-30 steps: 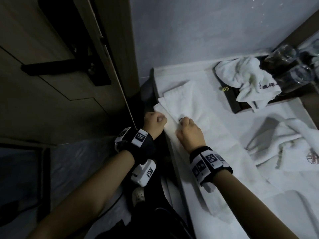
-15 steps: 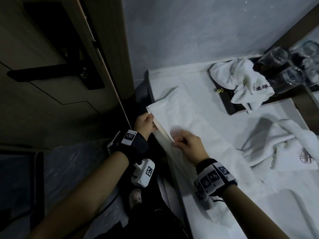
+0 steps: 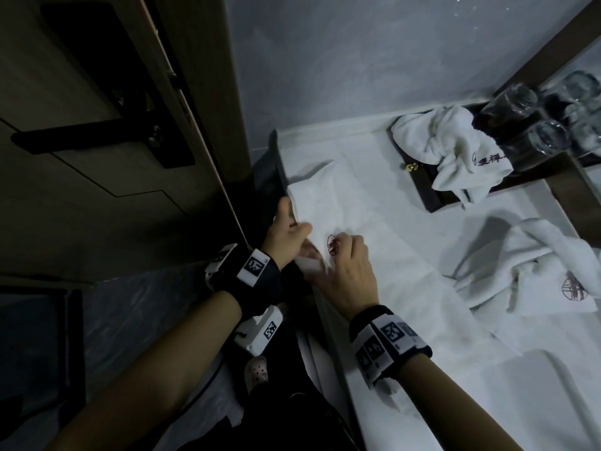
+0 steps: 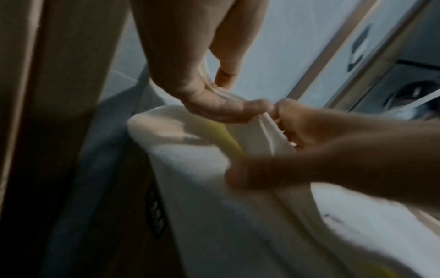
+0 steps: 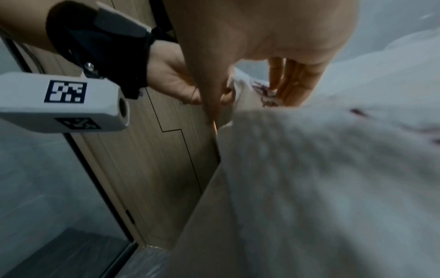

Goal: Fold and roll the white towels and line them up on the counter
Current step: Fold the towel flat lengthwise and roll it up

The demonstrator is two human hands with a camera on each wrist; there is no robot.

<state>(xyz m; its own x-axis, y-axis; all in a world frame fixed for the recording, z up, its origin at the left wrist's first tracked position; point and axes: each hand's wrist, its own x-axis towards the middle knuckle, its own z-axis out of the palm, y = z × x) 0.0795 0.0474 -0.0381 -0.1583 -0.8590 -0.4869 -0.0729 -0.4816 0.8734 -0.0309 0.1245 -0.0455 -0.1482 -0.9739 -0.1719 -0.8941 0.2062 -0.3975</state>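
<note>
Head view: flat towel (image 3: 374, 222) at the counter (image 3: 487, 369) near-left edge.
Change: corner now turned, red logo (image 3: 331, 245) exposed.
Left hand (image 3: 286, 236): pinching the hem.
Right hand (image 3: 349, 271): pinching beside logo.
Meaning: first fold beginning; two crumpled towels (image 3: 455, 148) wait far right.

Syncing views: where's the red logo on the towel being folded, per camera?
Head: red logo left of centre, at the right hand fingertips.
Left wrist: not visible; towel shows plain white.
Right wrist: logo upper centre, under the fingers.
Shared landmark: wooden door beside the counter.
</note>
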